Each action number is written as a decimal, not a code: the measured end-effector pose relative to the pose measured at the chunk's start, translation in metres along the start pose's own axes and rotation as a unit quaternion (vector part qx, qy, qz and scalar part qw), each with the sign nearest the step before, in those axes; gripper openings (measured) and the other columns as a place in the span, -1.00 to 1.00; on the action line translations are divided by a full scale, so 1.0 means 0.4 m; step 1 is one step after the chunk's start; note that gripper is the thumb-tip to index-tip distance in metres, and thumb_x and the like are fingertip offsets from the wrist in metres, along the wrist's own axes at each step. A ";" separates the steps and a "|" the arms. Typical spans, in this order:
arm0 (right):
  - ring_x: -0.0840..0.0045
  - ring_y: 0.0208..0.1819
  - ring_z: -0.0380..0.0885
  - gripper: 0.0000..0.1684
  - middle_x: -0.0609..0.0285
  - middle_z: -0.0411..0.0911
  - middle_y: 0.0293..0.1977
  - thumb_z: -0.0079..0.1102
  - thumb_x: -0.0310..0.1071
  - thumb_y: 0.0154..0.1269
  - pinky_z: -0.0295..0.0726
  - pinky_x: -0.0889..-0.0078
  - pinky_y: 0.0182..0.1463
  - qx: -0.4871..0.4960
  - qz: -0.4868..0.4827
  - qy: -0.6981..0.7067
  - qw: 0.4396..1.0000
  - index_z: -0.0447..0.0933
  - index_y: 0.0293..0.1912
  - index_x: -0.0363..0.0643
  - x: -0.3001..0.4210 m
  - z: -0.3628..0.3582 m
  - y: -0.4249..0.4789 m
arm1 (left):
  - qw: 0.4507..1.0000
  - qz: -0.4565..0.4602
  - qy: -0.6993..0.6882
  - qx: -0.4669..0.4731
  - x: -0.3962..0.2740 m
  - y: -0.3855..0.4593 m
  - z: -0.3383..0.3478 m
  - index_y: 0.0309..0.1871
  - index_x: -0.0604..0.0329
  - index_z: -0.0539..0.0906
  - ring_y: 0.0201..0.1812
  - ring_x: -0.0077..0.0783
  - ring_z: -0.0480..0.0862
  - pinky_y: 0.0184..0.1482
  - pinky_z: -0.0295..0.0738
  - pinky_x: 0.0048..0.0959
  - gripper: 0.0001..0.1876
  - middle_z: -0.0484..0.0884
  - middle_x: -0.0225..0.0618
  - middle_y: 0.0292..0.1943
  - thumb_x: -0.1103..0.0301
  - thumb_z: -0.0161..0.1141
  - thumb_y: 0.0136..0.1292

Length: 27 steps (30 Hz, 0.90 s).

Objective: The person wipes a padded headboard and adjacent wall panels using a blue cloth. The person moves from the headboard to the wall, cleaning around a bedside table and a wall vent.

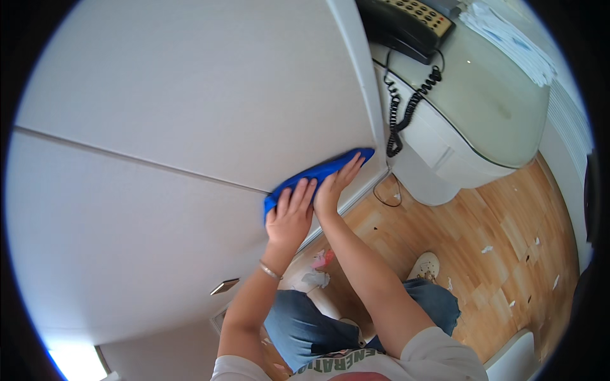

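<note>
A blue cloth [324,170] lies bunched along the lower right edge of a large white panelled surface [205,85]. My left hand [291,216] presses its left part down with spread fingers, a bracelet on the wrist. Further right, my right hand [333,188] holds the cloth's other part, fingers stretched towards its tip near the white edge trim. A dark seam [143,158] crosses the surface and runs up to the cloth beside my left hand. The part of the surface beneath the cloth is hidden.
At right, a glass-topped white cabinet [495,109] carries a black telephone [405,28] and folded white cloths [510,40]. The coiled phone cord [395,114] hangs down its side. Paper scraps [486,249] litter the wood-patterned floor [476,214]. A metal handle [224,286] sits by my left forearm.
</note>
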State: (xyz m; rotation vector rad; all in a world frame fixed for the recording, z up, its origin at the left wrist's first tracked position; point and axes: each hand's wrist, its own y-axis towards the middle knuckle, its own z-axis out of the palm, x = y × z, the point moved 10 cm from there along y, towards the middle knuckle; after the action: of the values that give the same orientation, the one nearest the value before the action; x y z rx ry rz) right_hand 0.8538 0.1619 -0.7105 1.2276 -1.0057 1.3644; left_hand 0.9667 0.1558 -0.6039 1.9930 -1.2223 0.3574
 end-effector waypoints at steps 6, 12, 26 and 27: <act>-0.31 0.43 -0.29 -0.26 -0.24 -0.14 0.44 -0.15 0.07 0.31 -0.30 -0.46 0.32 -0.003 -0.334 -0.020 0.942 0.22 0.33 -0.21 0.375 0.036 -0.009 | 0.991 -0.088 0.052 -0.087 0.168 -0.006 -0.136 0.22 0.01 0.53 0.43 0.34 -0.10 0.27 -0.25 0.32 -0.49 0.19 0.01 0.40 -0.04 -0.12 0.36; -0.31 0.40 -0.18 -0.45 -0.17 0.01 0.39 -0.09 0.15 0.28 -0.16 -0.48 0.28 0.078 -0.449 -0.045 0.889 0.48 0.05 -0.02 0.189 0.055 -0.156 | 0.991 -0.122 0.037 -0.031 0.091 -0.170 0.003 0.06 -0.07 0.60 0.28 0.28 0.09 0.20 -0.12 0.28 -0.57 0.29 -0.11 0.25 -0.03 0.13 0.18; -0.20 0.41 -0.11 -0.59 -0.07 0.22 0.31 -0.02 -0.19 0.16 -0.25 -0.32 0.35 0.111 -0.491 -0.061 0.862 0.60 0.00 0.07 0.477 0.086 -0.226 | 0.972 -0.211 0.008 -0.100 0.273 -0.177 -0.127 0.00 -0.08 0.66 0.47 0.35 -0.39 0.33 -0.61 0.28 -0.60 -0.16 0.00 0.51 -0.03 0.08 0.22; -0.19 0.41 -0.11 -0.58 -0.08 0.22 0.32 -0.03 -0.21 0.15 -0.26 -0.29 0.36 0.095 -0.494 -0.040 0.864 0.60 -0.01 0.03 0.503 0.088 -0.227 | 0.966 -0.223 -0.006 -0.127 0.292 -0.167 -0.146 0.02 -0.08 0.65 0.46 0.37 -0.34 0.33 -0.60 0.27 -0.61 -0.12 0.01 0.50 -0.01 0.06 0.24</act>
State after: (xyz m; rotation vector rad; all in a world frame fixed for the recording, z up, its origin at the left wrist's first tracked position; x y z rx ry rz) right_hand 0.9524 0.1700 -0.5100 1.6238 -0.1702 0.5905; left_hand 1.0907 0.1406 -0.5271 1.9722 -0.7465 -0.0353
